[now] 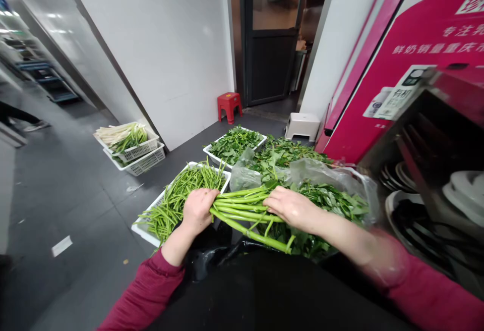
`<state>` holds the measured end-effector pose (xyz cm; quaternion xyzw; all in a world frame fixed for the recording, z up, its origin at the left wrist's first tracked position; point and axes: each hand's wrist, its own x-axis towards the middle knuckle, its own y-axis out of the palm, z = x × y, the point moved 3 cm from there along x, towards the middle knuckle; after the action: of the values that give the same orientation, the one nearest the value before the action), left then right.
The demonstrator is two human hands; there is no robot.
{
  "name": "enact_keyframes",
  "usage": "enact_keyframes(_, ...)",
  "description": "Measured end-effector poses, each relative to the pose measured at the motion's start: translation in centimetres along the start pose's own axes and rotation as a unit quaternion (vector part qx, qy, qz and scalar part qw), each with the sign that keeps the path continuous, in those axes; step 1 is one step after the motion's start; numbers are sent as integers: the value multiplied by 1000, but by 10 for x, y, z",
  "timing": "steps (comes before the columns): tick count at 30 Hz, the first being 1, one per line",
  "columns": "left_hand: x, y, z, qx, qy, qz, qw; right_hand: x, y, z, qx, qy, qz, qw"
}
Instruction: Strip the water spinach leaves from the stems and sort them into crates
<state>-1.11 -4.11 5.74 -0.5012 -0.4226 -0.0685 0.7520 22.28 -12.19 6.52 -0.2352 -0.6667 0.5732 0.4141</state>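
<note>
I hold a bundle of long green vegetable stems (pixel 242 205) across my lap with both hands. My left hand (pixel 197 210) grips the cut ends of the stems. My right hand (pixel 291 206) is closed over the stems near their leafy tops (pixel 333 202), which lie in a clear plastic bag (pixel 340 177). Just beyond my left hand, a white basket (pixel 145 230) on the floor holds trimmed green stalks (pixel 181 192). A black apron or bag (pixel 242 280) covers my lap.
Another white basket (pixel 212 154) with picked leaves (pixel 234 144) sits further ahead. Two stacked baskets (pixel 145 162) with pale and green stalks stand left by the wall. A red stool (pixel 229 105) and a beige stool (pixel 301 125) flank a dark door. Stacked dishes (pixel 461 195) fill a rack at right.
</note>
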Motion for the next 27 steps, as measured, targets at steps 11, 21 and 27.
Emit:
enact_keyframes(11,7,16,-7,7,18,38,999,-10,19,-8,46,125,-90,987)
enact_keyframes(21,8,11,-4,22,15,14,1000,-39,-23,-57,100,247,-300,916)
enact_keyframes(27,20,16,-13,51,69,80,993,10,-20,0,-32,27,-48,998)
